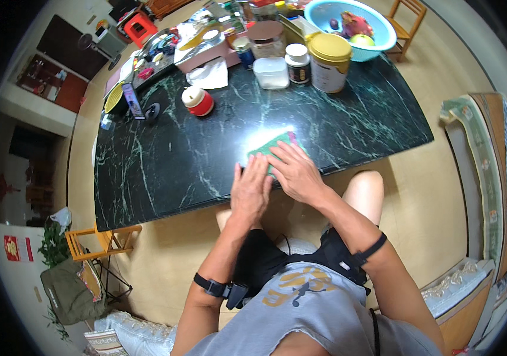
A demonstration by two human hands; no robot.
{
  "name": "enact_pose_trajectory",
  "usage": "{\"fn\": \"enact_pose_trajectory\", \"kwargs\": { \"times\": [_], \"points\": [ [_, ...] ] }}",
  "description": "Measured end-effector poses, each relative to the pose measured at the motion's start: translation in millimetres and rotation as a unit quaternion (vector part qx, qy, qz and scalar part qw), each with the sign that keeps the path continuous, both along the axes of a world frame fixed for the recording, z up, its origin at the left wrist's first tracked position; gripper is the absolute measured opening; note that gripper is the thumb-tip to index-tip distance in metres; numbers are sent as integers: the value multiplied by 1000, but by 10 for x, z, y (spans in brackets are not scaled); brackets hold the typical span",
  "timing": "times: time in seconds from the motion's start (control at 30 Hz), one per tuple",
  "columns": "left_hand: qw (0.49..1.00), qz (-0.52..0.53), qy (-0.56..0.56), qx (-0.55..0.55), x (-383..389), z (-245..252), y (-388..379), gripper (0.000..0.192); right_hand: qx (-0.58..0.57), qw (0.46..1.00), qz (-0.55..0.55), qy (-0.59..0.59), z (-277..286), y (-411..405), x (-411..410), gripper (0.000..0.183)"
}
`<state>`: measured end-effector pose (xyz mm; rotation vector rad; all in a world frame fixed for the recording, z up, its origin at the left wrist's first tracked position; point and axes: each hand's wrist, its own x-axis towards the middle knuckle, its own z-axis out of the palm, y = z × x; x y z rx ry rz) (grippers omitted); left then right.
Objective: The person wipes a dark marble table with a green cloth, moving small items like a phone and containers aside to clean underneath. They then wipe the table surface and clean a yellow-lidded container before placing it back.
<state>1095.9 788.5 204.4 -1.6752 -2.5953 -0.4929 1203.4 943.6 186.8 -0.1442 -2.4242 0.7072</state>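
Observation:
A green cloth (275,143) with a pinkish corner lies flat on the dark marble tabletop (169,164), near its front edge. My right hand (297,172) rests on the cloth with its fingers spread over it. At the cloth's lower left edge, my left hand (252,184) lays its fingertips on the fabric, close beside the right. Neither hand closes around the cloth; both press on it from above. A bright glare covers the table just beyond the cloth. Further off stands a small red jar with a white lid (198,101).
Along the back stand a translucent plastic box (271,73), a white bottle (298,63), a yellow-lidded can (330,62) and a blue basin of fruit (380,26). A phone (133,101) stands upright at left. A wooden chair (102,242) is by the left front corner.

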Motion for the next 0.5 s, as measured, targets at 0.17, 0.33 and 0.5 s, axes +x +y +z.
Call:
{"fn": "enact_pose_trajectory", "kwargs": {
  "times": [0.17,0.33,0.5],
  "points": [
    [999,-41,16,-6,-83,-31,632,54,76,995,-45,-42,-108,491,22,40],
    [994,-104,-19,-3,381,-131,1502,66,34,986,-147,-75,-98,1165,552,38],
    [982,-189,-25,-3,933,-68,1490,71,-28,979,-201,-16,72,1138,1162,25]
  ]
}}
